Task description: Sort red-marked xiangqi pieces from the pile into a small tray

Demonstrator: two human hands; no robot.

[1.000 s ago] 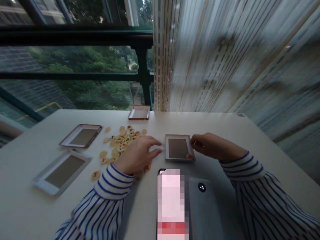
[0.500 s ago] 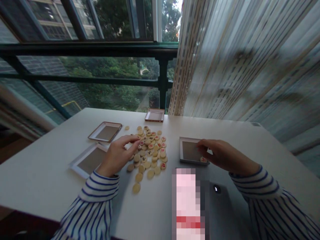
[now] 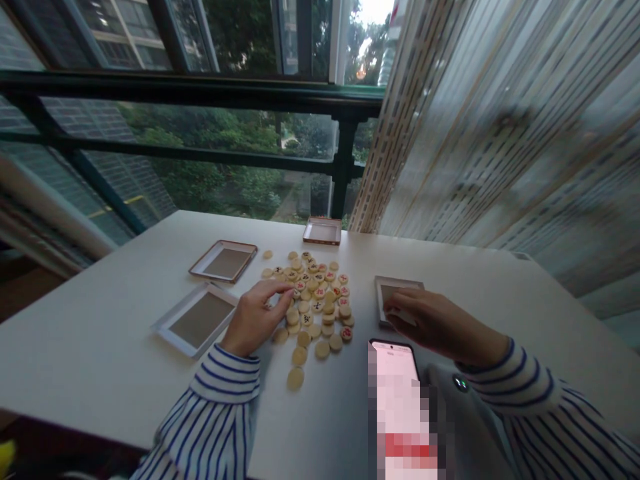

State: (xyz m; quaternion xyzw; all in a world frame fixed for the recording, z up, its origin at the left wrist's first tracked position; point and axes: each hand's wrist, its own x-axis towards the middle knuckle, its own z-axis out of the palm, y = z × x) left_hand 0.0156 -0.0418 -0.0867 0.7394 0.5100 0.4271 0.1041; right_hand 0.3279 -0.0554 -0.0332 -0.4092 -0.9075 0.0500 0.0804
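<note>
A loose heap of round wooden Chinese chess pieces [image 3: 322, 346] lies mid-table, some showing red or black characters, others plain side up. At its left edge is my left hand [image 3: 257, 317], thumb and forefinger closed at a red-marked Chinese chess piece [image 3: 299, 285]. Over on the right, my right hand [image 3: 435, 327] reaches over a shallow grey-bottomed tray [image 3: 400, 283]. Its fingers curl together and point down into that tray. Whatever sits under those fingertips is hidden.
Two shallow trays stand left of the heap, a brown-rimmed tray [image 3: 225, 263] and a white-rimmed tray [image 3: 200, 323]. A small tray [image 3: 323, 231] is at the far edge. Near me lie a lit phone [image 3: 397, 367], partly pixelated, and a dark device [image 3: 460, 383].
The view has turned slightly left, so the table things appear further right. My right hand has moved left over its tray, covering the red-marked piece seen there before. My left hand stays by the heap.
</note>
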